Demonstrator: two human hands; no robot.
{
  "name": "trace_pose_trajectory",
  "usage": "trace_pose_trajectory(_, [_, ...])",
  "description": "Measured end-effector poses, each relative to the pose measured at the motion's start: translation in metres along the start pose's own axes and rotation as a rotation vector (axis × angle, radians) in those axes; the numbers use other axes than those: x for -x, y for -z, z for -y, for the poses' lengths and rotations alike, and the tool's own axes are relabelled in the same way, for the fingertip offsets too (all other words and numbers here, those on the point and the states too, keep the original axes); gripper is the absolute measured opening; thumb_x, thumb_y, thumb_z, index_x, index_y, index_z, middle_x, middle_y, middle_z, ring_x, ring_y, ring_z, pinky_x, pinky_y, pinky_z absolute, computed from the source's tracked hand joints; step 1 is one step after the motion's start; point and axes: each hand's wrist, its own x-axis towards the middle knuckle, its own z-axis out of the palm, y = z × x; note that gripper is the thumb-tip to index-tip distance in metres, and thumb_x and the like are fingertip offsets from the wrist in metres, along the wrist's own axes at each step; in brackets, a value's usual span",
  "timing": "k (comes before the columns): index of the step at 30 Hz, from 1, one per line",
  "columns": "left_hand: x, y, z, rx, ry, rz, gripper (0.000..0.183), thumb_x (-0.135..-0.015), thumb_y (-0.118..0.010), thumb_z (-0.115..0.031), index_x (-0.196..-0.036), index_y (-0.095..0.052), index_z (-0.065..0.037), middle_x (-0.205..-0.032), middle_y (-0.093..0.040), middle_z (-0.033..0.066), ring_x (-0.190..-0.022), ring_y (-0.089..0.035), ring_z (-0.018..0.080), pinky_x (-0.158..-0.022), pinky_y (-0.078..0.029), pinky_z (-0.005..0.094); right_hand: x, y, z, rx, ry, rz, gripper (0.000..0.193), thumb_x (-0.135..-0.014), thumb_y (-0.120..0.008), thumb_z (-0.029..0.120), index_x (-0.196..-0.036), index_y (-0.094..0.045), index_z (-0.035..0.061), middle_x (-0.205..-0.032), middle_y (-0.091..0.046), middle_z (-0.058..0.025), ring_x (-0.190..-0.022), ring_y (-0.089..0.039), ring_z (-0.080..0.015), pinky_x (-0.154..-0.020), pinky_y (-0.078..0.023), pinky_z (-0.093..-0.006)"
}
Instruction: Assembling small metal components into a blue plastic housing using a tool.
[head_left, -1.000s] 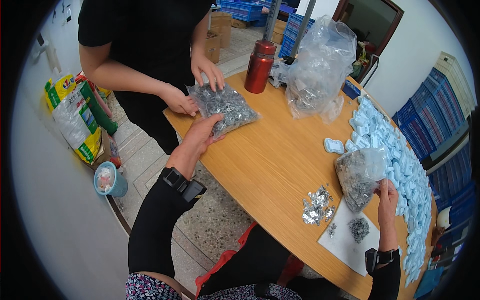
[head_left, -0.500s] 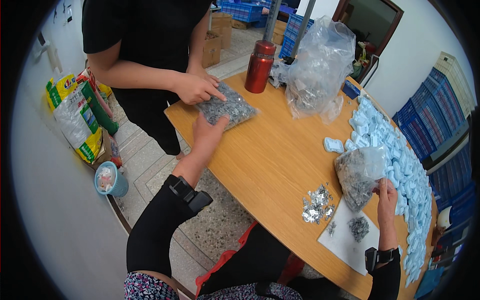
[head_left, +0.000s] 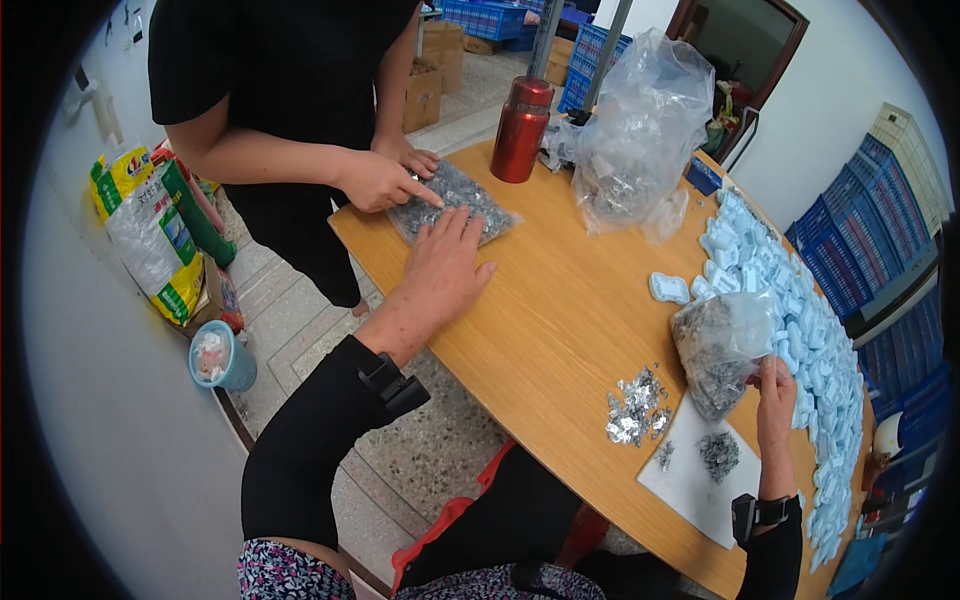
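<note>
My left hand (head_left: 447,268) lies open, fingers outstretched, with its fingertips on the near edge of a flat clear bag of small grey metal pieces (head_left: 462,196). Another person's hand (head_left: 385,182) points a finger onto the same bag, and that person's second hand rests at its far edge. At the right, my right hand (head_left: 774,395) pinches the side of a second clear plastic bag of small metal pieces (head_left: 712,362). This bag stands partly filled on the table. Below it are a small pile of dark metal pieces (head_left: 718,456) on a white sheet (head_left: 690,505) and loose shiny pieces (head_left: 636,408).
A big heap of light-blue plastic parts (head_left: 800,330) covers the wooden table's (head_left: 560,330) right side. A red flask (head_left: 521,130) and a large clear plastic bag (head_left: 645,140) stand toward the back. A light-blue waste bin (head_left: 232,365) is on the floor at left.
My left hand has shifted from holding the flat bag's near edge to lying over it with fingers stretched out. The other person's pointing finger has moved slightly nearer. My right hand stays put.
</note>
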Motion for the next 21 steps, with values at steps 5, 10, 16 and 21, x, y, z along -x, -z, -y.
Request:
trace_pose_trajectory(5, [0.001,0.008,-0.001,-0.025,0.025,0.115,0.064,-0.092,-0.063,-0.030,-0.143,-0.043,0.004,-0.150,-0.040,0.0236,-0.143,-0.035,0.0355,-0.117,-0.029,0.0463,0.000,0.000,0.002,0.021,-0.007,0.004,0.039,-0.105,-0.053,0.031,-0.104,-0.067,-0.0047,-0.093,-0.065,-0.0040,-0.077,-0.059,-0.0117,-0.071,-0.050,-0.0273])
trace_pose_trajectory(10, [0.004,0.008,-0.002,-0.068,0.050,0.163,0.073,-0.090,-0.066,-0.033,-0.146,-0.038,0.003,-0.153,-0.037,0.0233,-0.145,-0.032,0.0340,-0.118,-0.027,0.0469,0.001,0.000,0.003,0.019,0.004,-0.012,0.039,-0.105,-0.053,0.031,-0.106,-0.067,-0.0051,-0.094,-0.065,-0.0045,-0.079,-0.060,-0.0119,-0.072,-0.051,-0.0276])
trace_pose_trajectory(16, [0.004,0.012,0.004,-0.064,0.057,0.235,0.080,-0.086,-0.070,-0.034,-0.150,-0.033,0.000,-0.157,-0.033,0.0213,-0.148,-0.026,0.0334,-0.119,-0.025,0.0493,0.003,0.001,0.001,0.040,-0.028,-0.027,0.040,-0.105,-0.053,0.032,-0.106,-0.067,-0.0048,-0.095,-0.065,-0.0042,-0.077,-0.060,-0.0124,-0.072,-0.051,-0.0275])
trace_pose_trajectory(21, [0.007,0.015,0.009,-0.017,0.047,0.243,0.082,-0.085,-0.070,-0.034,-0.151,-0.033,-0.002,-0.159,-0.030,0.0200,-0.149,-0.024,0.0330,-0.120,-0.024,0.0493,0.003,0.001,0.000,0.043,-0.026,-0.021,0.041,-0.105,-0.053,0.034,-0.105,-0.067,-0.0043,-0.094,-0.065,-0.0041,-0.077,-0.060,-0.0122,-0.072,-0.050,-0.0274])
